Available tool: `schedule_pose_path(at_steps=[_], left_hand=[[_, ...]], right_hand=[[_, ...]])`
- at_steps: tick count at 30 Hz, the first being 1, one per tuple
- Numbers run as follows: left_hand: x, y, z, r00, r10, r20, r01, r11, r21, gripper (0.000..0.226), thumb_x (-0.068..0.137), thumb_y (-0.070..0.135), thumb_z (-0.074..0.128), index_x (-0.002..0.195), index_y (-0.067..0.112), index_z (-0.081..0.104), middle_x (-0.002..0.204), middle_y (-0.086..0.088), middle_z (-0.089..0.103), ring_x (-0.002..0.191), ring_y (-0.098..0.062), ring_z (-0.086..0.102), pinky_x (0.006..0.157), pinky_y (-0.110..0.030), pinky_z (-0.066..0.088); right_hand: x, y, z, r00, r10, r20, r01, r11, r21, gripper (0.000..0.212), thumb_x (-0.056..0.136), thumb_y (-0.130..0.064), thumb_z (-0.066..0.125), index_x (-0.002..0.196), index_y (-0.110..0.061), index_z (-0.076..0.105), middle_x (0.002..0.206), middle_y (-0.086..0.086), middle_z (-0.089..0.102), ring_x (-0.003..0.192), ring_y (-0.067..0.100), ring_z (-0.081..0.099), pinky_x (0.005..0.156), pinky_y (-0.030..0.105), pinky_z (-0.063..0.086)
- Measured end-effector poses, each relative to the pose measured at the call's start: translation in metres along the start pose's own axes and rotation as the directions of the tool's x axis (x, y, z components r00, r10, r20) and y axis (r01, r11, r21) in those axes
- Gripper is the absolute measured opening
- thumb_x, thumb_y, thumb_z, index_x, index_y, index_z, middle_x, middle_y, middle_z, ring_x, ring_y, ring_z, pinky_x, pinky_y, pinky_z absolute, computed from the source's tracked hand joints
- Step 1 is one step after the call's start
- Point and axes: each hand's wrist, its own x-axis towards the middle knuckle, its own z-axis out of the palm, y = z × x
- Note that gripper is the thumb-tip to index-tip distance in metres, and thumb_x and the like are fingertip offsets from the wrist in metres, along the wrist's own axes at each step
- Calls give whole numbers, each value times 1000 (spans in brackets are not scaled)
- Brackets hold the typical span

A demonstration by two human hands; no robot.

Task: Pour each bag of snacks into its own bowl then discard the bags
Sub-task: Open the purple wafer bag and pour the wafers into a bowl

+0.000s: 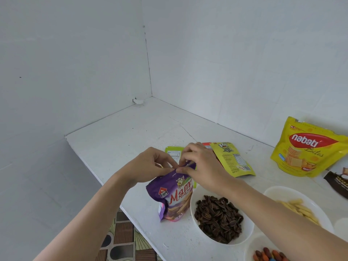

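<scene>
A purple wafer bag [169,196] stands upright at the white table's left edge. My left hand [150,164] and my right hand [199,162] both pinch its top seam, thumbs and fingers meeting at the middle. Right beside the bag sits a white bowl [244,236] of dark seeds. Further right is a white bowl [282,193] holding pale yellow sticks, and a third bowl [252,247] of coloured candies shows at the bottom edge. A yellow Nabati bag [308,147] stands at the right.
Flat yellow-green bags [233,159] lie behind my hands, one partly hidden. A dark brown bag [337,183] pokes in at the right edge. White walls meet in a corner behind the table [131,129]. Patterned floor [120,238] shows below the table's left edge.
</scene>
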Motion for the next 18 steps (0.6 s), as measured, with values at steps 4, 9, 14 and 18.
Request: schedule_pose_path(at_steps=[4,9,14,18], left_hand=[[9,-5,3,999,38,-24,-34,989,147,15,93,11,69,91,22,78,64,6,70,57,-6,64,56,-25,55],[9,-14,-1,980,60,-192,-14,972,233,33,88,6,66,72,33,78,70,3,73,51,-5,57,54,-26,47],[5,1,-4,994,79,69,-96,952,290,36,75,14,58,92,37,79,93,-10,75,63,-39,64,62,-43,57],[8,5,1,997,73,15,-75,963,261,23,80,10,73,87,31,79,53,4,64,44,-17,53,50,-26,45]], right_hand=[[-2,0,-12,990,-37,133,38,999,-2,16,85,-40,74,82,-25,68,105,-18,47,112,4,38,95,30,26],[-10,-6,-30,961,-47,272,4,988,155,18,88,-33,74,77,-30,61,110,-15,44,119,0,34,107,25,26],[-11,-8,-31,972,-58,229,37,995,97,13,87,-38,75,81,-31,65,109,-18,43,115,-1,36,107,35,30],[-10,-14,-27,969,-99,228,113,992,-52,12,89,-40,71,92,-29,71,113,-14,44,115,2,32,106,39,33]])
